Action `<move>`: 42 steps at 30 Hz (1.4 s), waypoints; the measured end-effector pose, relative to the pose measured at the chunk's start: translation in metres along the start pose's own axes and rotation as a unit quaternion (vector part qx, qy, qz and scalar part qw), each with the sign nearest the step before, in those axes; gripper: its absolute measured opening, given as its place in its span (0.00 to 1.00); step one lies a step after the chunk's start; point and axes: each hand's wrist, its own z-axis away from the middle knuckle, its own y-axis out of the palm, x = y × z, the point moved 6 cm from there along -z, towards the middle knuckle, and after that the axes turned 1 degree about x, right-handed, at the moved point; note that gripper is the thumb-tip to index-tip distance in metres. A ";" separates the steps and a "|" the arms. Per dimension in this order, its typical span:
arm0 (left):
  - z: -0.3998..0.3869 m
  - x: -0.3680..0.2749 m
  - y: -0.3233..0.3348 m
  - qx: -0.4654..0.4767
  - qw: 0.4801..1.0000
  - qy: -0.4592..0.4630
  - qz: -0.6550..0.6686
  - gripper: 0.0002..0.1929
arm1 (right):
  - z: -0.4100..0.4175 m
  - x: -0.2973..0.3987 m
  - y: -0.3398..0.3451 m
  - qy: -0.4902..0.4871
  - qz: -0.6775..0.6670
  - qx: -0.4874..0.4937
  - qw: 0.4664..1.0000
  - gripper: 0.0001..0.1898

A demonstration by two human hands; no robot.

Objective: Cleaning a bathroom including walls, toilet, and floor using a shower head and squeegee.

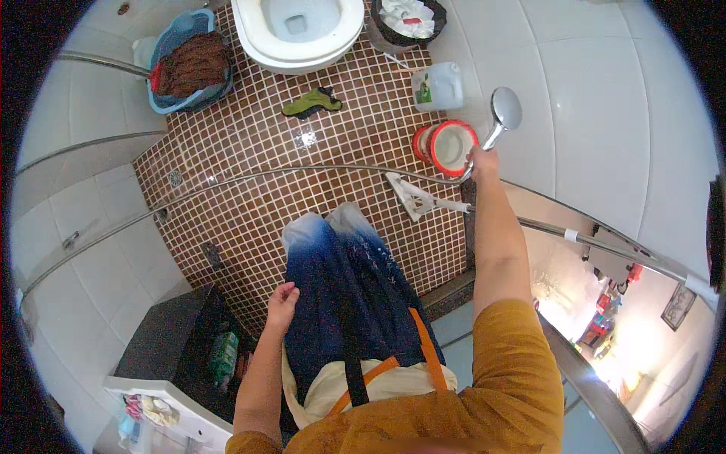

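Note:
My right hand [484, 162] grips the handle of a chrome shower head [506, 108], held up in front of the tiled wall at the right. Its metal hose [317, 168] runs across the view to the lower left. Near my right hand, in the picture, are red-rimmed buckets [454, 147] and a white squeegee head [413, 197]. My left hand [283, 303] hangs beside my blue trousers, fingers loosely curled, with nothing seen in it. A green and black cloth [312, 104] lies on the mosaic floor between the toilet [300, 54] and me.
A blue basin [155, 96] with brown cloth stands at the upper left. At the upper right are a lined waste bin [391, 42] and a translucent plastic jug [445, 86]. A dark cabinet [164, 323] is at the lower left, a door sill [448, 295] at the right.

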 end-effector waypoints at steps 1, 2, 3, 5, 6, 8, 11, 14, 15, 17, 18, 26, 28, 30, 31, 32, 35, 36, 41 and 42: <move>0.000 0.002 -0.001 -0.001 1.000 -0.001 0.012 0.16 | 0.002 -0.004 0.010 0.026 -0.053 0.054 0.997 0.08; 0.001 0.004 -0.002 -0.003 1.000 -0.003 0.024 0.16 | 0.005 -0.006 0.017 0.026 -0.053 0.057 0.997 0.08; 0.003 0.000 -0.001 -0.003 1.000 -0.004 0.024 0.16 | 0.006 -0.015 0.022 0.039 -0.066 0.058 0.995 0.08; 0.008 -0.008 -0.001 -0.008 1.000 0.017 0.007 0.16 | 0.006 -0.028 0.031 0.052 -0.077 0.060 0.994 0.08; 0.004 -0.012 0.004 0.002 1.000 0.021 0.007 0.16 | -0.007 -0.039 0.022 0.028 -0.075 0.040 0.996 0.08; 0.000 -0.008 0.008 0.017 0.999 0.017 0.021 0.16 | -0.013 -0.049 0.019 0.006 -0.071 0.026 0.997 0.08; 0.000 0.013 -0.004 0.007 1.000 0.011 0.011 0.16 | 0.009 -0.049 0.035 -0.013 -0.083 0.045 0.995 0.07; 0.019 0.002 -0.006 -0.011 1.000 -0.018 -0.002 0.16 | 0.047 -0.040 0.054 0.011 -0.178 0.057 0.982 0.06; 0.020 0.000 -0.005 -0.010 1.000 -0.016 0.000 0.16 | 0.046 -0.049 0.058 0.055 -0.198 0.099 0.974 0.06; 0.016 -0.002 0.000 -0.010 0.998 0.024 -0.059 0.17 | 0.048 -0.069 0.064 0.096 -0.217 0.136 0.962 0.07; 0.012 -0.001 0.004 -0.004 0.998 0.027 -0.060 0.17 | 0.054 -0.078 0.073 0.102 -0.252 0.167 0.948 0.07; 0.029 -0.011 0.000 -0.004 1.000 0.001 0.008 0.17 | 0.182 -0.076 0.165 0.174 -0.374 0.250 0.876 0.14; 0.024 -0.003 -0.002 0.003 1.000 0.004 0.019 0.17 | 0.187 -0.082 0.172 0.155 -0.375 0.259 0.877 0.15; 0.021 0.003 -0.005 0.007 0.999 0.007 0.033 0.17 | 0.189 -0.092 0.173 0.173 -0.377 0.235 0.879 0.14; 0.021 0.007 -0.008 -0.004 1.000 0.003 0.030 0.17 | 0.190 -0.098 0.173 0.190 -0.379 0.208 0.881 0.14; 0.022 0.010 -0.012 -0.016 1.000 -0.001 0.027 0.17 | 0.190 -0.101 0.171 0.176 -0.398 0.180 0.882 0.14; 0.017 0.029 -0.018 -0.016 1.000 -0.014 0.021 0.17 | 0.173 -0.117 0.161 0.149 -0.377 0.140 0.903 0.14; 0.015 0.030 -0.016 -0.013 1.000 -0.014 0.023 0.17 | 0.163 -0.128 0.155 0.146 -0.375 0.138 0.905 0.14; 0.017 0.026 -0.015 -0.010 0.999 0.034 0.038 0.17 | 0.175 -0.142 0.163 0.204 -0.404 0.131 0.882 0.13; 0.025 0.035 -0.028 -0.032 0.998 0.026 0.041 0.17 | 0.207 -0.126 0.180 0.210 -0.391 0.165 0.880 0.12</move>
